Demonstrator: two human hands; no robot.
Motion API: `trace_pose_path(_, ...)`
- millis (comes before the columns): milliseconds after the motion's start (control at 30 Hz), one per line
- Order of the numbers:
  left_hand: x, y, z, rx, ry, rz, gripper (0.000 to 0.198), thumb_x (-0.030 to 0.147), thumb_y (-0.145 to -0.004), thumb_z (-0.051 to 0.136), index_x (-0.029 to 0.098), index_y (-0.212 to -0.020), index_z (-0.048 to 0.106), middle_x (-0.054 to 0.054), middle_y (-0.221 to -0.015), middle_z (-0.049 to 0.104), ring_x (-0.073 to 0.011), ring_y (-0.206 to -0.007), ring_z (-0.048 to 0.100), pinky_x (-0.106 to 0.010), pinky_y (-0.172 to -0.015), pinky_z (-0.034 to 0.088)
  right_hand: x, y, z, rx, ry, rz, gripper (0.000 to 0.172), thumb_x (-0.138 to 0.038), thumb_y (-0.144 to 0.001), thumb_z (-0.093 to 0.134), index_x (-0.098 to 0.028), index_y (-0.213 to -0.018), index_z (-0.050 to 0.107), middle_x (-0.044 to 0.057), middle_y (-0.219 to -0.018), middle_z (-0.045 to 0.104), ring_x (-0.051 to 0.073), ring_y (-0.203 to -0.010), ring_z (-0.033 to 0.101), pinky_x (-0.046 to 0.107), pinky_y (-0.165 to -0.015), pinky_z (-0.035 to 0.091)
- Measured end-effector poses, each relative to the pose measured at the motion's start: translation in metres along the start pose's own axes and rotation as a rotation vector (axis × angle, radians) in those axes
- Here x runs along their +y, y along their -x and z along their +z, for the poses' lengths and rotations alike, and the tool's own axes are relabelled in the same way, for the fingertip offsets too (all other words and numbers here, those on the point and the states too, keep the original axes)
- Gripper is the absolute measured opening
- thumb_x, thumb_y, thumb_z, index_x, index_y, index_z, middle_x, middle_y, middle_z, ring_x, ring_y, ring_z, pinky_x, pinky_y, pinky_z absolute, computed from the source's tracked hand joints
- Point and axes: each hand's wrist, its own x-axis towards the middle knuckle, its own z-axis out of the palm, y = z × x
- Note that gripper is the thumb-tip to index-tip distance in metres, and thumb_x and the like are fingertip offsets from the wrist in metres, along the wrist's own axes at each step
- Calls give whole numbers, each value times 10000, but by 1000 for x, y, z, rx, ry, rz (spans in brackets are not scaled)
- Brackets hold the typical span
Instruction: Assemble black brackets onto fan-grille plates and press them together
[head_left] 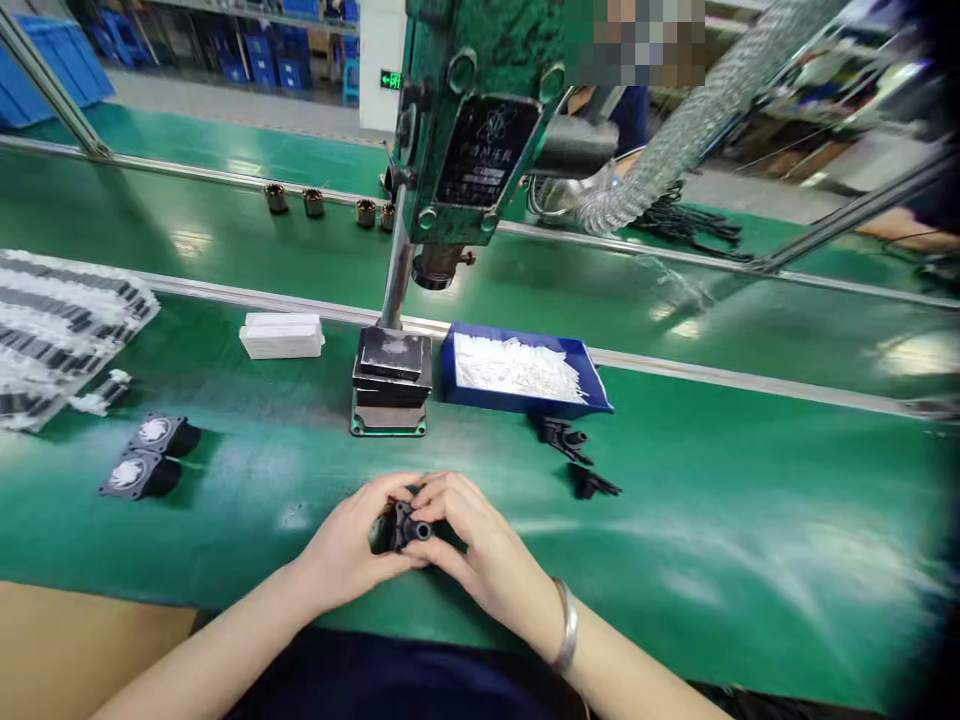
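Note:
Between both hands, low over the green work surface, is a black plastic housing with a round tube end [409, 528]. My left hand [352, 540] is curled around its left side. From the right, my right hand [469, 530] pinches it with the fingers on top and the thumb below; a metal bangle circles that wrist. My fingers hide part of the housing. To the right lie two similar loose black plastic parts [566, 437]. Beyond my hands stands the press base [390, 405] with a dark block on it, beneath the green press head [480, 130].
A blue tray [525, 403] of white strips sits right of the press base. Left are a white block [282, 337], two black square-flanged parts [154, 432] and a bag-like sheet of packed parts [60, 335]. Several copper-coloured rings [313, 203] stand behind the metal rail. Another person works opposite.

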Motion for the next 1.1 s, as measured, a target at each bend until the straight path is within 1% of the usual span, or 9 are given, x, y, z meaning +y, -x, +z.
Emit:
trace_pose_path(267, 2, 3, 3, 30, 15, 26, 640, 175, -738, 776, 297, -1298, 489, -28, -1185, 647, -211, -1088, 636, -354, -965, 516, 0, 2, 5, 20, 39, 30, 154, -283, -911, 647, -231, -976, 518, 50, -1021, 594, 202, -1020, 563, 369, -886, 497)
trace_pose_path(400, 15, 0, -7, 64, -14, 74, 621, 194, -734, 797, 307, -1273, 510, -20, -1176, 658, -197, -1061, 647, -318, -926, 529, -10, -9, -15, -25, 57, 3, 217, -349, -899, 655, -244, -1044, 532, 61, -1109, 591, 199, -1054, 586, 354, -898, 524)
trace_pose_path(500, 40, -16, -38, 147, -108, 225, 478, 252, -765, 785, 292, -1192, 575, -28, -1152, 662, -194, -1047, 638, -311, -919, 524, -32, -32, -57, 76, 197, -130, 308, -400, -907, 635, -252, -1154, 527, 95, -1247, 554, 222, -1177, 551, 399, -990, 504)
trace_pose_path(600, 68, -48, -77, 259, -208, 392, 358, 300, -785, 768, 262, -1112, 629, -38, -1100, 666, -203, -1031, 629, -331, -928, 514, -62, -74, -117, 379, 369, -315, 259, -345, -910, 643, -249, -1132, 553, 95, -1213, 571, 237, -1186, 547, 452, -1013, 490)
trace_pose_path(733, 81, -100, -111, 330, -133, 344, 390, 358, -722, 805, 212, -1042, 636, -46, -1018, 664, -217, -948, 652, -359, -879, 540, -106, -153, -195, 721, 266, -526, 342, -318, -921, 636, -224, -1218, 496, 116, -1312, 507, 186, -1235, 535, 363, -993, 515)
trace_pose_path(867, 76, -134, -115, 307, -52, 303, 456, 422, -688, 809, 191, -1019, 595, -43, -982, 664, -212, -869, 678, -364, -829, 565, -145, -212, -242, 613, 224, -475, 603, -375, -962, 546, -199, -1446, 231, 114, -1460, 417, 127, -1189, 567, 283, -924, 511)
trace_pose_path(967, 73, -142, -113, 312, -68, 308, 462, 455, -693, 798, 194, -1012, 589, -37, -941, 672, -211, -834, 677, -361, -793, 570, -157, -207, -233, 587, 301, -520, 760, -364, -939, 566, -217, -1498, 72, 110, -1495, 378, 87, -912, 642, 279, -807, 537)
trace_pose_path(1033, 72, -143, -113, 318, -77, 307, 466, 460, -695, 796, 196, -1020, 592, -44, -957, 672, -213, -835, 676, -362, -792, 569, -152, -186, -207, 720, 400, -631, 790, -307, -899, 622, -286, -1491, 101, 97, -1497, 354, 109, -849, 636, 319, -774, 559)
trace_pose_path(1100, 71, -143, -113, 328, -85, 309, 465, 459, -699, 794, 196, -1031, 600, -56, -994, 664, -218, -854, 674, -367, -805, 567, -141, -162, -176, 867, 451, -675, 742, -278, -905, 569, -379, -1472, 101, 62, -1317, 471, 167, -881, 628, 384, -782, 574)
